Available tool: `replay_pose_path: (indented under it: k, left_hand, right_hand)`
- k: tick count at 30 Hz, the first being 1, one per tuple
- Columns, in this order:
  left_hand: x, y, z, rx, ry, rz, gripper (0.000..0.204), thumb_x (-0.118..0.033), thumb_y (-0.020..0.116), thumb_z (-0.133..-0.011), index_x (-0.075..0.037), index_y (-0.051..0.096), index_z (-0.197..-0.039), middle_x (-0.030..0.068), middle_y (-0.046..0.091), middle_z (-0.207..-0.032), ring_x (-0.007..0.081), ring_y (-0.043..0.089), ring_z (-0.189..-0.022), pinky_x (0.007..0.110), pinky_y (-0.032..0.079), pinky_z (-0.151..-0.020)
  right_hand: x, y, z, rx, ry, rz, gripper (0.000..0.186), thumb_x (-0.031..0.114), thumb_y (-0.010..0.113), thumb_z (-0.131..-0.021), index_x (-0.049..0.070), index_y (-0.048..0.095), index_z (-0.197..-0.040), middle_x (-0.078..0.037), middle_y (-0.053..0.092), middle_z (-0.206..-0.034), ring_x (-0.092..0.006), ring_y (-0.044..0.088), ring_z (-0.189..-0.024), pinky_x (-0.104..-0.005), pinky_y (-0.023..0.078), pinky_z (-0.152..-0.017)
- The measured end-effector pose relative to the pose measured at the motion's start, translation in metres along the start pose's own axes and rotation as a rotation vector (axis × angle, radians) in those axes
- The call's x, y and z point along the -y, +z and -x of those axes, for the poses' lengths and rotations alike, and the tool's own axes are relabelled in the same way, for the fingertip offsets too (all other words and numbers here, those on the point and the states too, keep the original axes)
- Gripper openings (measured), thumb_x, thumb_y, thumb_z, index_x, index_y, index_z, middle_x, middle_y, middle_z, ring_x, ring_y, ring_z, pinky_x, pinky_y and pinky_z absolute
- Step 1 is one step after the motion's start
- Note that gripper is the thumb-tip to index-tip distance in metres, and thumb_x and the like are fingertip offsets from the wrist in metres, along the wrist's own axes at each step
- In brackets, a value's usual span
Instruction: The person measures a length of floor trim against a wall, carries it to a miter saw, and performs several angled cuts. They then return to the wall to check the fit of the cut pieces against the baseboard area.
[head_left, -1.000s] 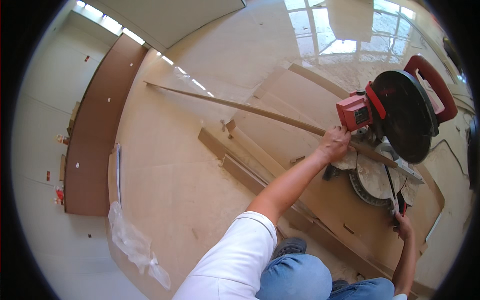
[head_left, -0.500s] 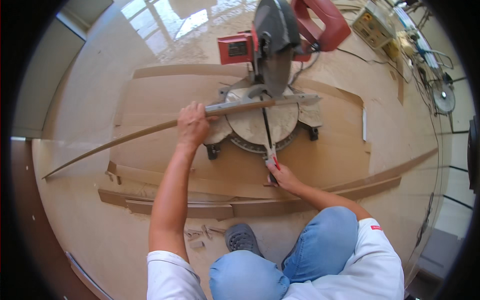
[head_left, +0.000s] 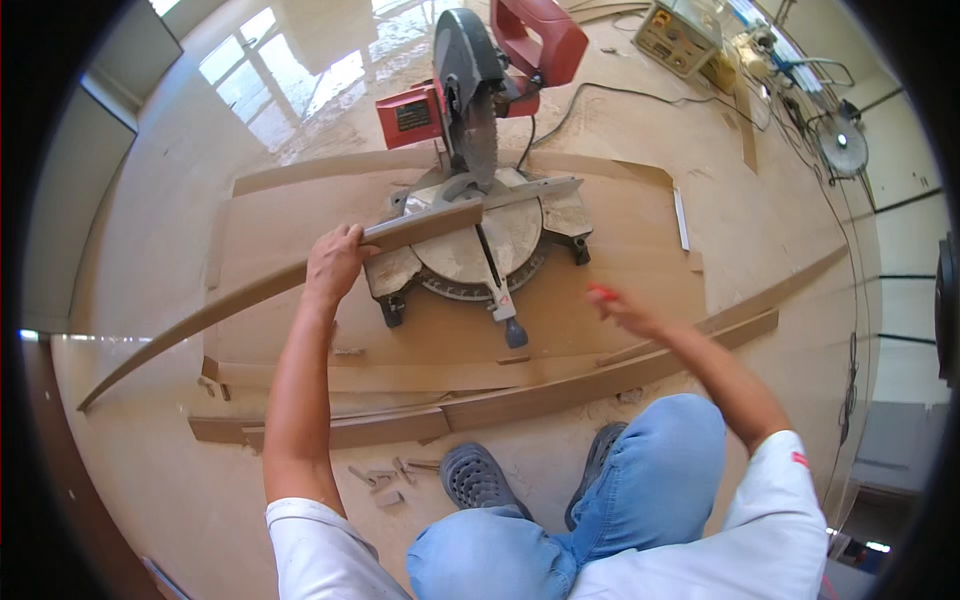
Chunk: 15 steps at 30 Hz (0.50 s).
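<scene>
A red and grey miter saw (head_left: 465, 95) stands on the floor ahead of me, its blade raised above the round table (head_left: 450, 258). My left hand (head_left: 337, 262) is closed on a long brown wood strip (head_left: 255, 287), next to the left end of the saw's fence (head_left: 550, 188). The strip's right end lies against the fence near the blade slot, while its far end reaches out to the left. Right of the saw's front handle (head_left: 515, 332), my right hand (head_left: 632, 315) is in the air, closed around a slim red pen-like object (head_left: 603, 292), blurred by motion.
Brown cardboard (head_left: 620, 270) lies under the saw. Long brown boards (head_left: 540, 398) lie between the saw and my feet, with small wood offcuts (head_left: 388, 495) nearby. A power cable (head_left: 640, 97) runs from the saw toward a metal box (head_left: 678, 38). A round fan-like disc (head_left: 840, 147) is at right.
My right hand has left the saw's front handle and moved right with the red object. The wood strip has turned, now showing its broad face. The view has shifted a little.
</scene>
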<state>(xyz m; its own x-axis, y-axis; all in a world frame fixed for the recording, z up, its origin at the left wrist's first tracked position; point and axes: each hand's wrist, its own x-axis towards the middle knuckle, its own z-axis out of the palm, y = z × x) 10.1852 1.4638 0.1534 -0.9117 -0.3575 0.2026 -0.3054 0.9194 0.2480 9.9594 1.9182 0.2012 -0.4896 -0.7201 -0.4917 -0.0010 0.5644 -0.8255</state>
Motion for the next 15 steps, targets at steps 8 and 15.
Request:
replay_pose_path:
  k: [8,15]
  left_hand:
    - [-0.056,0.016,-0.038,-0.113,0.166,-0.018,0.029,-0.027,0.075,-0.081,-0.008,0.063,-0.099,0.0112,0.066,-0.102,0.0306,0.063,-0.1,0.043,0.048,-0.086]
    - [-0.058,0.025,-0.054,0.079,0.104,-0.033,0.031,-0.022,0.078,-0.077,-0.007,0.062,-0.1,0.0109,0.066,-0.102,0.0304,0.063,-0.1,0.042,0.049,-0.087]
  right_hand:
    - [0.206,-0.121,-0.019,-0.484,-0.343,0.651,0.05,0.053,0.052,-0.101,0.006,0.066,-0.094,-0.001,0.062,-0.067,-0.0095,0.055,-0.054,-0.0268,0.045,-0.053]
    - [0.379,-0.081,-0.123,-0.41,-0.42,0.689,0.065,0.06,0.05,-0.097,0.002,0.064,-0.123,-0.014,0.07,-0.094,-0.0232,0.067,-0.079,-0.0403,0.054,-0.07]
